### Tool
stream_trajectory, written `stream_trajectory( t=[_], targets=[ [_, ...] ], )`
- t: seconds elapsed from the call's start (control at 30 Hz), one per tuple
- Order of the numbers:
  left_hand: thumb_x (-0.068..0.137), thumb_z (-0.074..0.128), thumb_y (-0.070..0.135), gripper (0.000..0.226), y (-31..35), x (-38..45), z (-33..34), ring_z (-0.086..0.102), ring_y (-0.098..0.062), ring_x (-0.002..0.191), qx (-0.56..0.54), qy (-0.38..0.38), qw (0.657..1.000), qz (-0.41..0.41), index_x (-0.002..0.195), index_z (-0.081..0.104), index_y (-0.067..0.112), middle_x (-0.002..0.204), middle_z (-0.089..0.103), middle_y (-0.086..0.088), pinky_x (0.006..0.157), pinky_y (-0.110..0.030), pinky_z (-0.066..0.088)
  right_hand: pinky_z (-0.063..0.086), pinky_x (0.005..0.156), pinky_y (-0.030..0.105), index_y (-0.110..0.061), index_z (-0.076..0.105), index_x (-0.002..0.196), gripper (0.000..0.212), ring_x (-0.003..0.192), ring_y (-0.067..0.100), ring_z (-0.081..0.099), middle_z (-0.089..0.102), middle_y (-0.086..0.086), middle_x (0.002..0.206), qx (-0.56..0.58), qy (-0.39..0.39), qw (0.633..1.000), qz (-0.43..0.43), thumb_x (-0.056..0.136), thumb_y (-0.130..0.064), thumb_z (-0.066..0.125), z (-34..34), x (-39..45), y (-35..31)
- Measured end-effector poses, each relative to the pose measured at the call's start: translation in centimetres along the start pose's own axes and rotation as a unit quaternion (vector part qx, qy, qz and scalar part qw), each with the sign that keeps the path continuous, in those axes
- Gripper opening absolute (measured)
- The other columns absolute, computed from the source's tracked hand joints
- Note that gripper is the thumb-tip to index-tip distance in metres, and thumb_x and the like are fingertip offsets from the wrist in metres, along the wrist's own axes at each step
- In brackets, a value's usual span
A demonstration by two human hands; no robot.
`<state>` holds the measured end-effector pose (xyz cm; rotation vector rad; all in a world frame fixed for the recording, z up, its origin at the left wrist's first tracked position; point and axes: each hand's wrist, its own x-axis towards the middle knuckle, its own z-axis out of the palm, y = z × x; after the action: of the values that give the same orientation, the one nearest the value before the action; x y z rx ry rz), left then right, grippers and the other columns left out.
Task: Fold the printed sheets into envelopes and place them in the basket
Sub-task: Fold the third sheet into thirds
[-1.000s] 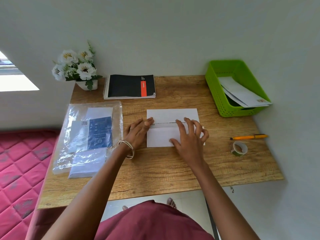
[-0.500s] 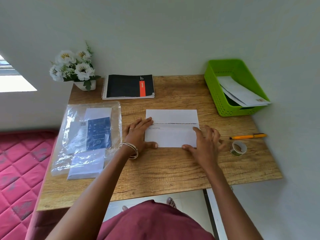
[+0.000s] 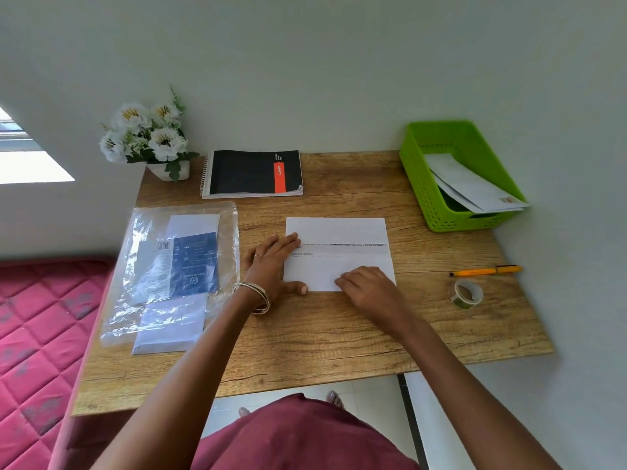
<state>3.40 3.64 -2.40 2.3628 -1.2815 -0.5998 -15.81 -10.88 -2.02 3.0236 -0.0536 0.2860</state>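
Observation:
A white printed sheet lies folded in thirds at the middle of the wooden table, with a strip of print showing between its two flaps. My left hand rests flat on the sheet's left edge, fingers spread. My right hand presses down on the lower flap near the bottom fold, fingers curled. At the table's back right stands a green basket holding white envelopes.
A clear plastic bag of sheets and envelopes lies on the left. A black notebook and a flower pot sit at the back. An orange pen and a tape roll lie right of the sheet.
My right hand slid from the sheet's middle to its right edge, then back left along the bottom fold. My left hand stayed on the left edge.

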Motion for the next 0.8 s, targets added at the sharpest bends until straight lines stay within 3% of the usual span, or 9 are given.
stream_trajectory(
  t=[0.13, 0.27, 0.47, 0.53, 0.67, 0.8],
  targets=[
    [0.073, 0.065, 0.057, 0.093, 0.0, -0.2, -0.1, -0.009, -0.018, 0.143, 0.033, -0.018, 0.999, 0.012, 0.146, 0.010, 0.039, 0.156, 0.004, 0.012, 0.112, -0.044, -0.010, 0.056, 0.065, 0.035, -0.005, 0.064, 0.110, 0.053, 0.087, 0.028, 0.066, 0.069, 0.014, 0.098, -0.003, 0.001, 1.000, -0.027, 0.060, 0.002, 0.083, 0.0, -0.1, 0.0],
    [0.077, 0.058, 0.061, 0.083, -0.4, -0.1, -0.4, -0.012, -0.018, 0.142, 0.032, -0.041, 0.998, 0.025, 0.142, 0.008, 0.050, 0.156, 0.000, 0.012, 0.111, -0.048, -0.011, 0.054, 0.062, 0.035, -0.006, 0.062, 0.108, 0.048, 0.079, 0.027, 0.065, 0.069, 0.013, 0.094, -0.014, 0.030, 0.998, -0.049, 0.065, 0.001, 0.081, 0.1, 0.0, 0.0],
    [0.059, 0.064, 0.071, 0.098, -1.1, -0.1, -0.7, -0.012, -0.016, 0.142, 0.018, -0.061, 0.997, 0.047, 0.140, 0.012, 0.051, 0.155, 0.001, 0.015, 0.111, -0.049, -0.010, 0.046, 0.071, 0.036, -0.010, 0.061, 0.112, 0.036, 0.080, 0.025, 0.063, 0.068, 0.008, 0.093, -0.010, 0.117, 0.993, -0.023, 0.078, -0.002, 0.071, 0.1, 0.5, 0.4],
    [0.062, 0.070, 0.063, 0.087, -1.4, -0.3, -0.4, -0.007, -0.013, 0.142, -0.003, -0.033, 0.998, 0.048, 0.136, 0.026, 0.054, 0.154, 0.009, 0.018, 0.112, -0.046, -0.008, 0.039, 0.074, 0.036, -0.011, 0.063, 0.112, 0.029, 0.082, 0.024, 0.063, 0.067, 0.007, 0.094, 0.008, 0.154, 0.988, 0.011, 0.085, -0.003, 0.057, -0.2, 0.8, 0.4],
    [0.079, 0.067, 0.038, 0.030, -1.4, -0.3, 0.3, 0.023, -0.008, 0.137, -0.080, 0.102, 0.991, 0.030, 0.106, 0.059, 0.049, 0.136, 0.046, 0.020, 0.113, -0.038, 0.008, 0.028, 0.080, 0.033, -0.016, 0.065, 0.113, 0.033, 0.089, 0.020, 0.062, 0.067, 0.001, 0.095, 0.067, 0.197, 0.974, 0.094, 0.086, -0.006, 0.048, -1.4, 1.5, 0.5],
    [0.082, 0.064, 0.037, 0.026, -1.2, 0.2, 0.7, 0.043, -0.012, 0.127, -0.176, 0.140, 0.973, -0.043, 0.106, 0.068, 0.029, 0.127, 0.059, 0.008, 0.109, -0.048, 0.030, 0.017, 0.084, 0.029, -0.025, 0.060, 0.118, 0.030, 0.104, 0.017, 0.054, 0.065, -0.007, 0.108, 0.132, 0.201, 0.942, 0.235, 0.090, -0.032, 0.053, -1.6, 1.0, 2.1]
  ],
)
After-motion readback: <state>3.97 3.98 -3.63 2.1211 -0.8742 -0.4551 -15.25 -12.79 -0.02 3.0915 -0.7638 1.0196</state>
